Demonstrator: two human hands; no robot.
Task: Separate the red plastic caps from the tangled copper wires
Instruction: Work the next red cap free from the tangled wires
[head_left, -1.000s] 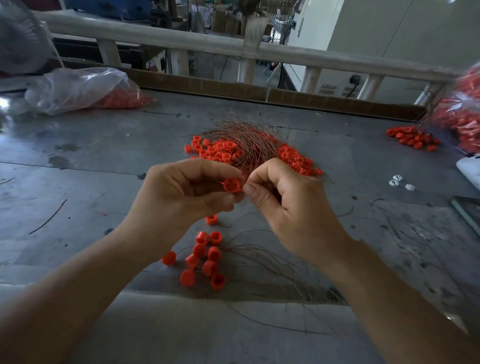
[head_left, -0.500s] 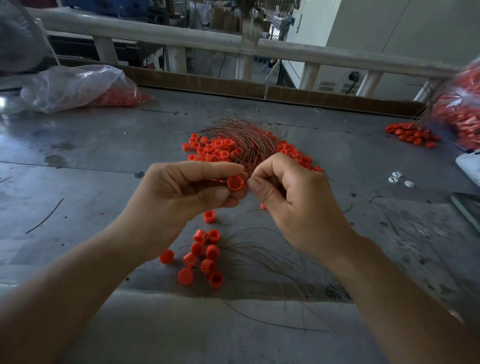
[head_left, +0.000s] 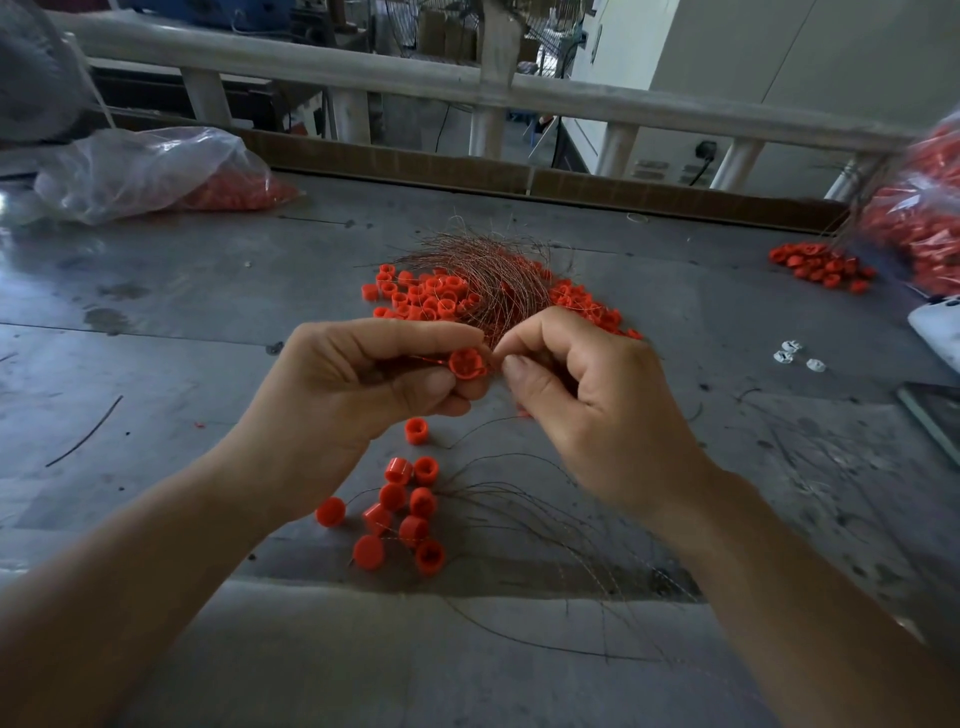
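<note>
- Roughly ten separated caps (head_left: 400, 514) lie in a loose cluster near the front of the table (head_left: 156, 322). A fan of loose wires (head_left: 545, 519) lies just beside them to the right. Whether any strand still clings to these caps cannot be told.
- Left hand (head_left: 353, 395) is above the cluster, fingers curled, gripping the held cap (head_left: 466, 364) between thumb and forefinger, open end toward the camera.
- Right hand (head_left: 587, 405) is curled, with thumb and forefinger pinched together right at that cap's rim. It is probably on a wire end too fine and blurred to see.
- Step in hand, by judgement: drawing a wire out of this one cap.
- Beyond the hands sits the tangled bundle (head_left: 493, 280) of copper wire, with many unsorted caps (head_left: 426, 296) spread on both sides and under it.
- Progress looks early: few caps are done and most of the pile is left.
- One stray wire (head_left: 85, 431) lies apart at the left, and small white pieces (head_left: 795, 356) at the right.
- Table surface is grey, scuffed and stained.
- Far right holds another cap heap (head_left: 821, 267) by a full clear bag (head_left: 924, 223), and far left a second bag (head_left: 145, 171).
- Behind it all are a pale railing (head_left: 363, 78), a wall socket (head_left: 705, 150) and dim workshop clutter.
</note>
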